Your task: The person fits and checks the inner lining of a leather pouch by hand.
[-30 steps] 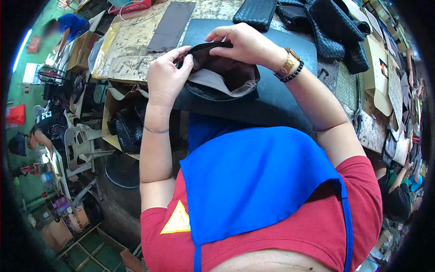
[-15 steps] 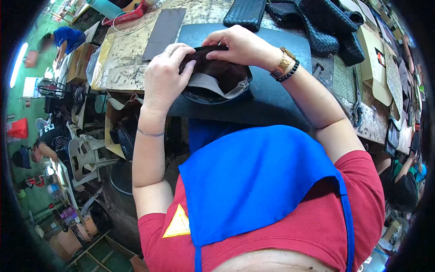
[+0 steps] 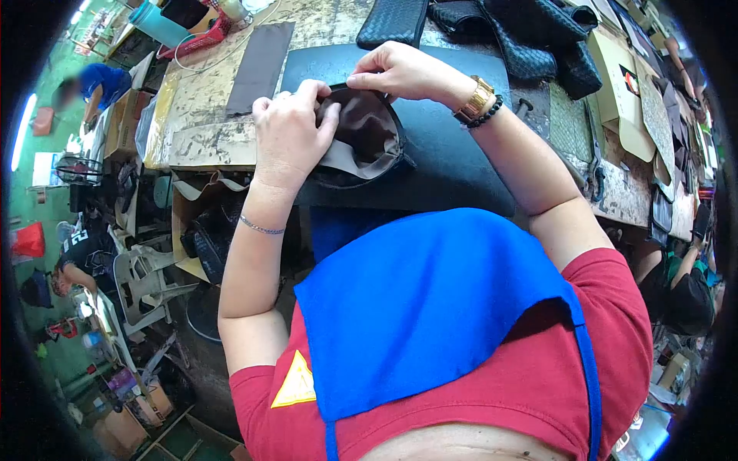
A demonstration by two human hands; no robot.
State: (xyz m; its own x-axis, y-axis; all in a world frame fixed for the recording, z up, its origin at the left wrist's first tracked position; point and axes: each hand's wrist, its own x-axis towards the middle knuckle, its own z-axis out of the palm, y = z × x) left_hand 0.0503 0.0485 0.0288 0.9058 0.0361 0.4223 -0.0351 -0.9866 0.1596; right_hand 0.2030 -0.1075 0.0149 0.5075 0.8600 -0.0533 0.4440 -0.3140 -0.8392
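Observation:
A dark bag (image 3: 367, 131) with a brown-grey fabric lining stands with its mouth facing me, on a black mat (image 3: 461, 146) at the table's near edge. My left hand (image 3: 296, 131) grips the bag's left rim, thumb on the inner side and fingers outside. At the far rim, my right hand (image 3: 400, 73) pinches the edge between thumb and fingers. The outside of the bag is mostly hidden from this angle.
Black woven-pattern pieces (image 3: 530, 46) lie at the back right, beside a hammer (image 3: 525, 107). A flat dark grey sheet (image 3: 261, 67) rests left of the mat. Cardboard (image 3: 626, 107) is at right. Another person (image 3: 104, 81) bends over at far left.
The bag's mouth has opened wider toward me, showing more lining. My right hand has shifted its pinch along the far rim. The whole view has moved slightly.

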